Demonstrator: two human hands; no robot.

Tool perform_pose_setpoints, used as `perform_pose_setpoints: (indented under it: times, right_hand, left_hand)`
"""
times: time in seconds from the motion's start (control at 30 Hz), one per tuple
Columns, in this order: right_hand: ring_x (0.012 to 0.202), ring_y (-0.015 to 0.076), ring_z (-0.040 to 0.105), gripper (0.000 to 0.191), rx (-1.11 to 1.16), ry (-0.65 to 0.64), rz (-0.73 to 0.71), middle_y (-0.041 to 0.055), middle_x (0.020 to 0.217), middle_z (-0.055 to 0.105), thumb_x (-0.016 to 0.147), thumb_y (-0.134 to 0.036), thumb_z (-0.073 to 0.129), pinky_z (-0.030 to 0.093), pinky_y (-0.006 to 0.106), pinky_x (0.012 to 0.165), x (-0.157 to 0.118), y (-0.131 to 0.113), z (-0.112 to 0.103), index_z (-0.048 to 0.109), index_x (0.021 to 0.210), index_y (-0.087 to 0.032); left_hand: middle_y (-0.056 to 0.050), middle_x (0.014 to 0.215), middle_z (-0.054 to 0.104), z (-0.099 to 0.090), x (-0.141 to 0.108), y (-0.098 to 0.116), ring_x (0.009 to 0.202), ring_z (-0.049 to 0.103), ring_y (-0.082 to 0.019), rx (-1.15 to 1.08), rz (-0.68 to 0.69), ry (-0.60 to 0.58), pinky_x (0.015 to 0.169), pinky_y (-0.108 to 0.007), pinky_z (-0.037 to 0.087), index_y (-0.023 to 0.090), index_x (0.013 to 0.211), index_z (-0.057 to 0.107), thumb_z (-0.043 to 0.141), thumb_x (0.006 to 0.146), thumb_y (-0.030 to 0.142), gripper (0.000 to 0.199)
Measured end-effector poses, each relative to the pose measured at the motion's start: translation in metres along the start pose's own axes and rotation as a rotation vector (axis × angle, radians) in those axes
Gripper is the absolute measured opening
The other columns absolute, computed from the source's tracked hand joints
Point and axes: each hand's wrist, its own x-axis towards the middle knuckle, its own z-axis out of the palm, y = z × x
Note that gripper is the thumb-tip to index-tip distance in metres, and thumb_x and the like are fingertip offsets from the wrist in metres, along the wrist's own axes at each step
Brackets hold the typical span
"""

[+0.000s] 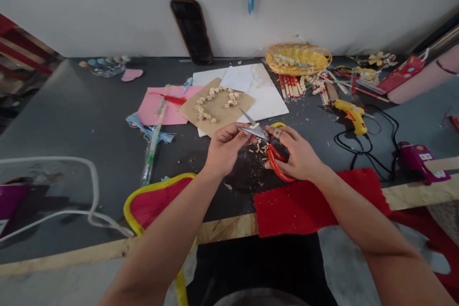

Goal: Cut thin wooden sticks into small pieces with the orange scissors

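Scissors (277, 164) with red handles are gripped in my right hand (299, 153), their blades apart and pointing left. My left hand (223, 149) pinches a small pale wooden stick (255, 125) that lies between the blades; its other end is hidden by my fingers. Below the blades, short cut wooden bits (258, 146) and fine crumbs are scattered on the dark table. Just beyond my hands, a brown paper square (222, 105) bears little clusters of wooden pieces (204, 114) in a curved row. A yellow curved edge (278, 125) shows behind my right fingers.
A phone (192, 31) leans on the wall. At the back right are a yellow basket (299, 60), red-tipped sticks (291, 85) and a yellow glue gun (353, 115) with a black cord. Red felt (301, 210) lies under my right forearm; pink paper (172, 117) lies left.
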Motion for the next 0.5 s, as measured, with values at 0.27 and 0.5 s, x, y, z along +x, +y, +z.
perform_pose_setpoints:
  times: [0.27,0.5]
  right_hand:
    - [0.114,0.0278,0.057,0.074,-0.049,0.025,-0.042,0.0137,0.123,0.059,0.081,-0.063,0.058,0.051,0.044,0.097,0.0,-0.005,-0.002,0.045,0.141,-0.02]
    - [0.109,0.0267,0.061,0.071,-0.073,0.023,-0.006,0.0127,0.118,0.063,0.083,-0.063,0.056,0.054,0.041,0.092,-0.001,-0.011,-0.003,0.047,0.138,-0.02]
  left_hand:
    - [0.001,0.062,0.069,0.003,-0.001,0.006,0.055,0.061,-0.008,-0.087,-0.061,0.01,0.057,-0.019,0.05,0.016,0.069,0.072,0.087,0.057,0.033,0.025]
    - [0.001,0.061,0.067,0.002,-0.001,0.003,0.056,0.06,-0.009,-0.039,-0.014,0.015,0.056,-0.02,0.048,0.017,0.066,0.069,0.085,0.061,0.036,0.026]
